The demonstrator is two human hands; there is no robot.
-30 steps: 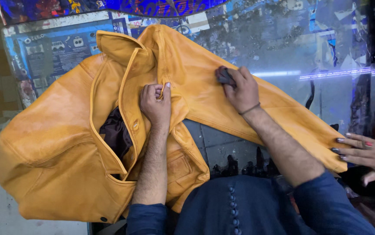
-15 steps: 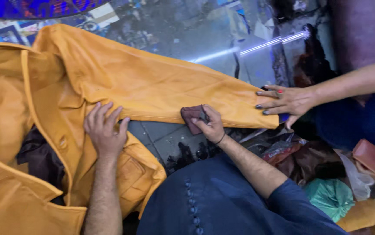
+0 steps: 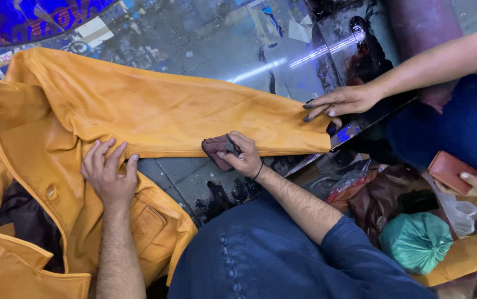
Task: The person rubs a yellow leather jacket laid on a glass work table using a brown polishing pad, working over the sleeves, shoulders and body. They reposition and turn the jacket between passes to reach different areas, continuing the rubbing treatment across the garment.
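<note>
Two hands work, head view: left hand [image 3: 108, 174] flat, fingers spread, pins jacket [image 3: 139, 111] at frame left; right hand [image 3: 244, 158] grips cloth [image 3: 216, 149] at sleeve's lower edge, centre. Leather likely supple, heavyish; hold by seams. Another person's hand [image 3: 341, 102] steadies cuff.

Your left hand [image 3: 107, 176] is lying palm-down, fingers spread, lower left of frame, bare forearm running straight down to the bottom edge. Your right hand [image 3: 242, 155] is sitting mid-frame, fingers curled in a closed grip, thin band at the wrist, forearm angling down-right w/ blue sleeve pushed up.
</note>
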